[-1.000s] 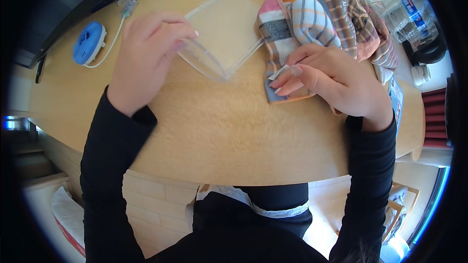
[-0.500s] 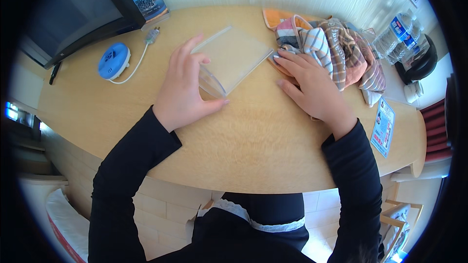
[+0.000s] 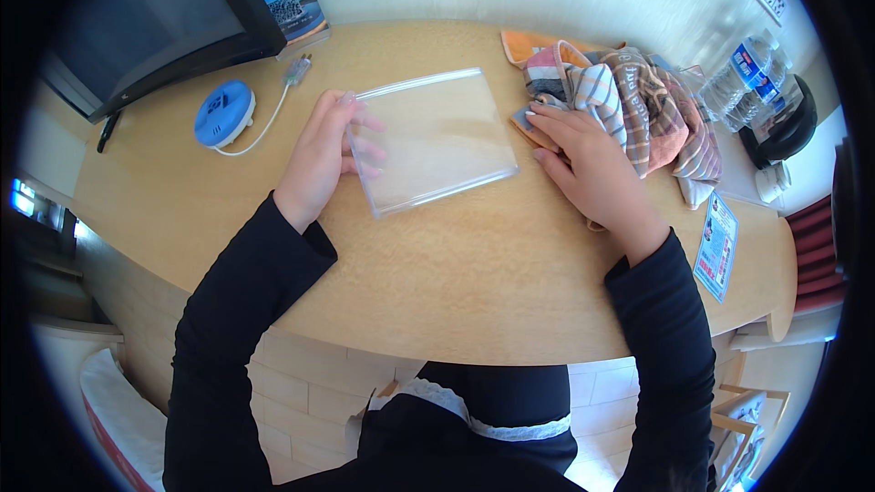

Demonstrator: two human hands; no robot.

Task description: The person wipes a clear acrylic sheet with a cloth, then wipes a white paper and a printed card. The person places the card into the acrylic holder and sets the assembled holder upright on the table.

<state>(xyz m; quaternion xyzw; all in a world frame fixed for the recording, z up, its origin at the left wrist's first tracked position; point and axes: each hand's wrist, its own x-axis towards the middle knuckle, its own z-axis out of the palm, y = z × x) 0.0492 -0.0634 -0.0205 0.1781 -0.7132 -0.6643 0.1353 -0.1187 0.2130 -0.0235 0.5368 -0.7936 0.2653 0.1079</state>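
Note:
A clear, square plastic case (image 3: 437, 141) is tilted above the wooden table, left of centre. My left hand (image 3: 319, 150) grips its left edge, and several of the fingers show through the transparent plastic. To the right lies a heap of striped and checked cloths (image 3: 629, 96). My right hand (image 3: 588, 159) rests on the near left side of this heap, fingers stretched out and thumb apart, touching a grey and orange fold. The undersides of the right fingers are hidden.
A blue round device (image 3: 224, 114) with a white cable and plug lies at left, before a black screen (image 3: 146, 18). A blue card stand (image 3: 292, 2) is behind. Plastic bottles (image 3: 743, 77), a black kettle (image 3: 788, 123) and a printed leaflet (image 3: 717, 246) are at right.
My left hand has turned the clear case, so its broad face shows squarely and the fingers now sit behind its left edge. The right hand stays on the cloths.

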